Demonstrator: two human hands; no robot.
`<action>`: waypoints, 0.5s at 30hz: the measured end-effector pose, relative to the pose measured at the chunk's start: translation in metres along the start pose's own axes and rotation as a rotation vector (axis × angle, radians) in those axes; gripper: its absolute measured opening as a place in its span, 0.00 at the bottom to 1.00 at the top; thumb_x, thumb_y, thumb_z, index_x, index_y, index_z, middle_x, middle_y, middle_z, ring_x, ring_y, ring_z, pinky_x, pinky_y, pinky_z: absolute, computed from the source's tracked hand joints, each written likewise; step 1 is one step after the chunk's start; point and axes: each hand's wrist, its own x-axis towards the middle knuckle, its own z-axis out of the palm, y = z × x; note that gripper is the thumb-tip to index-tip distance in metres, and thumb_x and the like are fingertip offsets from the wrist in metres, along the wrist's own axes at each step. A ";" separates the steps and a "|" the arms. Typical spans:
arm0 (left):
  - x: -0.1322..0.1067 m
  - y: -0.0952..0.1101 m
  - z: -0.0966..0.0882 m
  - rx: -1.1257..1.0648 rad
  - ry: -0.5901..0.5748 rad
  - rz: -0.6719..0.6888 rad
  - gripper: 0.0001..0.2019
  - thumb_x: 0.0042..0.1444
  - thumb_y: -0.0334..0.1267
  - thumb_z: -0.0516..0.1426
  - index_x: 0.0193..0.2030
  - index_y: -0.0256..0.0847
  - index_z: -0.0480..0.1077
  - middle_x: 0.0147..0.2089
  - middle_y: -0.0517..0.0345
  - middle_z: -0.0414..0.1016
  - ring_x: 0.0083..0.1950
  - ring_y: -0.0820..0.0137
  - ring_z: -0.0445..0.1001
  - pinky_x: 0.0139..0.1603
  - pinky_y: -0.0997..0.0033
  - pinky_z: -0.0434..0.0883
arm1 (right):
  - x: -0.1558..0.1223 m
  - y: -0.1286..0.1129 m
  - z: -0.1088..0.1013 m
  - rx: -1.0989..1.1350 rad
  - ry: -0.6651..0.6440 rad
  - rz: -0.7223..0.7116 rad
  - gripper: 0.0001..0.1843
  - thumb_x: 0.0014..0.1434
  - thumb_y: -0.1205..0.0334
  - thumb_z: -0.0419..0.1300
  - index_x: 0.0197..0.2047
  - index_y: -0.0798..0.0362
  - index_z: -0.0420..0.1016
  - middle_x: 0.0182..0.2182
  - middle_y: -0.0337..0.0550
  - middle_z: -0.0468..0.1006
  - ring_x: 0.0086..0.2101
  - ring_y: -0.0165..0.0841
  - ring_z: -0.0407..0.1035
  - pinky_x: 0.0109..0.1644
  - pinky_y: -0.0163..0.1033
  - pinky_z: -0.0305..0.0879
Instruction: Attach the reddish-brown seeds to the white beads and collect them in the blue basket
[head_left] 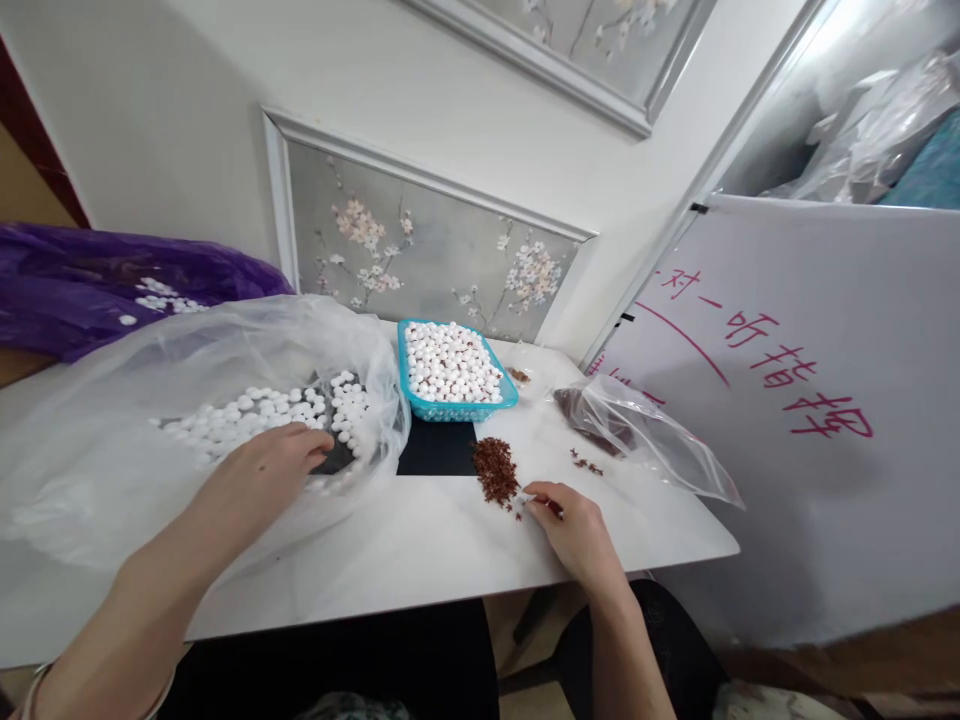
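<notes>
My left hand [274,462] reaches into the mouth of a clear plastic bag [82,480], just over a spread of small white balls [255,408]. Its fingers are bent together; whatever lies between the tips is hidden. Beside a pile of reddish-brown star-shaped pieces [495,470], my right hand [574,525] is closed in a pinch low over the table. A small white ball [525,498] shows at its fingertips, and a dark brown bit is visible by the curled fingers. Behind the pile stands a blue basket [420,410] full of white balls, many with brown spots.
A dark mat [435,450] lies under the basket's front on the white table [420,550]. At right are a clear bag of brown pieces [607,425] and a few loose ones [586,465]. A purple bag [45,290] sits back left; a whiteboard [825,480] stands right.
</notes>
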 end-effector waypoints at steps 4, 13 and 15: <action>-0.013 0.038 -0.002 -0.215 0.178 -0.046 0.08 0.54 0.41 0.55 0.37 0.43 0.73 0.42 0.53 0.76 0.41 0.61 0.72 0.42 0.67 0.65 | 0.000 -0.003 0.000 0.024 -0.005 0.001 0.08 0.50 0.62 0.56 0.26 0.48 0.77 0.29 0.41 0.79 0.30 0.37 0.70 0.39 0.40 0.64; -0.057 0.095 0.044 -1.614 -0.379 -0.627 0.08 0.50 0.38 0.63 0.37 0.38 0.77 0.36 0.58 0.74 0.34 0.78 0.71 0.40 0.82 0.71 | -0.023 -0.027 -0.003 0.290 -0.065 -0.004 0.09 0.58 0.57 0.55 0.35 0.52 0.71 0.25 0.40 0.74 0.27 0.33 0.70 0.34 0.36 0.66; -0.057 0.096 0.050 -1.724 -0.385 -0.687 0.08 0.49 0.33 0.64 0.38 0.37 0.77 0.36 0.58 0.73 0.33 0.80 0.71 0.39 0.83 0.72 | -0.030 -0.044 0.000 0.454 -0.113 -0.032 0.06 0.57 0.58 0.58 0.35 0.52 0.71 0.25 0.38 0.73 0.27 0.31 0.68 0.34 0.35 0.65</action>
